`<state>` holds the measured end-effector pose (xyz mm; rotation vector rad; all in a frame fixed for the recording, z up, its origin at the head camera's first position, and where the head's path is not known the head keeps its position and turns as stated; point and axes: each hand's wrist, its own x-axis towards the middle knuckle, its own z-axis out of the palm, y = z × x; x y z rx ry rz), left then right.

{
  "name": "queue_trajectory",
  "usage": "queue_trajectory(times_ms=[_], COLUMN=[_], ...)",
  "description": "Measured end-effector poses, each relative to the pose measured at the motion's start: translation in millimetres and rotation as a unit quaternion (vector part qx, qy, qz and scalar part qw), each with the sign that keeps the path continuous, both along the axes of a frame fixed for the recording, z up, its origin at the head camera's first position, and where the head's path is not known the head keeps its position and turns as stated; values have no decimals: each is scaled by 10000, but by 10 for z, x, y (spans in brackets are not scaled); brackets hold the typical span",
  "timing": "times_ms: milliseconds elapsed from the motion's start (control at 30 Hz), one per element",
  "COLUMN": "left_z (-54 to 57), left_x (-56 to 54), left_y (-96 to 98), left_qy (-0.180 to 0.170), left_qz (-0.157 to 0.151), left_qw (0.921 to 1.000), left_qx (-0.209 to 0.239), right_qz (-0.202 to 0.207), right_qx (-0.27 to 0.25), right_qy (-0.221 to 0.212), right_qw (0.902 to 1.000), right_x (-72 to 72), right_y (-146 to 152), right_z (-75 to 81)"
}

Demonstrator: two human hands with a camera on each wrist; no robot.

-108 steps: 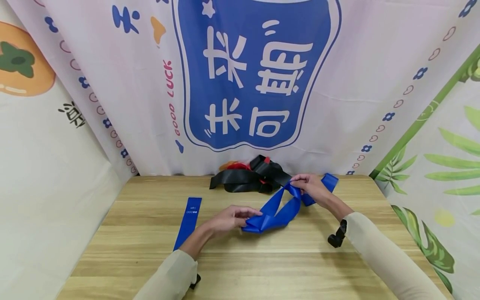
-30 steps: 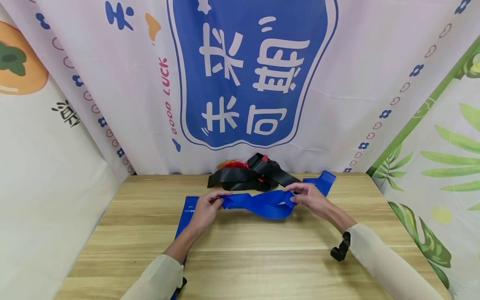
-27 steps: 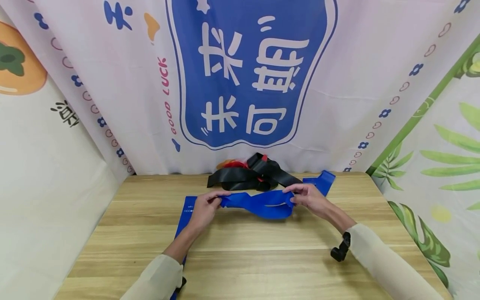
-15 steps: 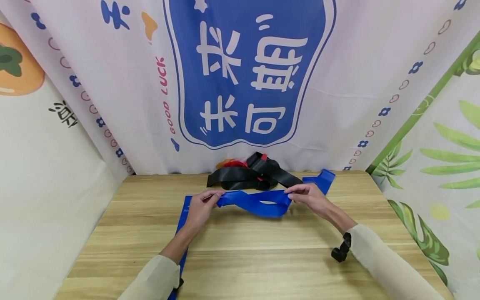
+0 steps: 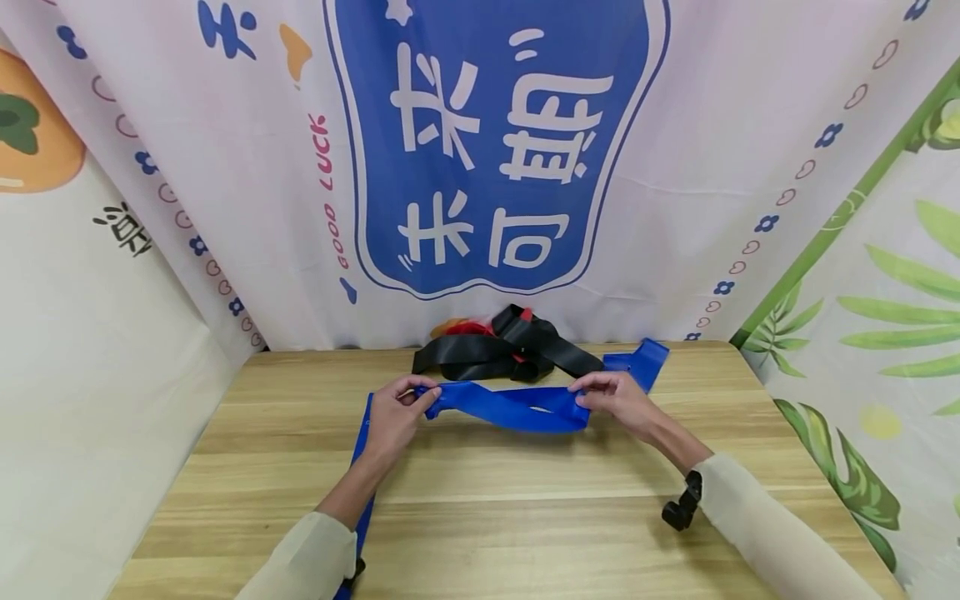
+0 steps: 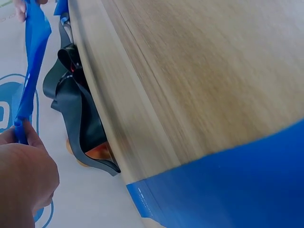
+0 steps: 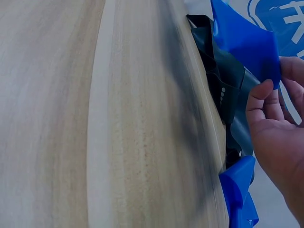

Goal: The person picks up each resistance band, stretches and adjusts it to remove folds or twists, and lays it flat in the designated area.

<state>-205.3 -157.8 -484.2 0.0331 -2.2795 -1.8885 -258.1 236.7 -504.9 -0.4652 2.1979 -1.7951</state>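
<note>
A blue resistance band [image 5: 502, 407], flat and rubbery, spans between both hands above the table, slightly twisted with a narrow gap near its right end. My left hand [image 5: 393, 414] pinches the left end between thumb and fingers. At the other end my right hand [image 5: 615, 402] pinches the band, thumb and fingertips on its edge in the right wrist view. A further blue length [image 5: 641, 364] lies on the table beyond the right hand. Another blue stretch [image 5: 363, 525] runs along under the left forearm, partly hidden by it; the left wrist view shows its printed end [image 6: 142, 199].
Black bands [image 5: 480, 354] lie heaped at the table's back edge, with red and orange pieces [image 5: 468, 327] behind them. A printed curtain [image 5: 300, 208] hangs right behind the wooden table [image 5: 525, 525]. Black straps [image 5: 684, 502] sit at the wrists.
Both hands have drawn apart, the left moving leftward and farther back along the table. The band between them has gone from a folded loop to a longer, flatter stretch.
</note>
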Motion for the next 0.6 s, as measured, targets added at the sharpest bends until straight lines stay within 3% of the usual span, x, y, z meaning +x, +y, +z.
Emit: queue_trajectory(times_ms=[200, 467, 600], left_z=[-12, -27, -35], left_x=[11, 19, 20], left_y=[-51, -140, -177], left_qy=[33, 170, 320], left_qz=[-3, -151, -190], left_qw=[10000, 9996, 9992], left_qx=[-29, -174, -129], right_qz=[120, 520, 592], right_qx=[-208, -1335, -1614], right_qy=[-393, -688, -712], right_qw=[9989, 9873, 9825], right_x=[19, 48, 44], right_y=[2, 17, 37], right_z=[-7, -33, -48])
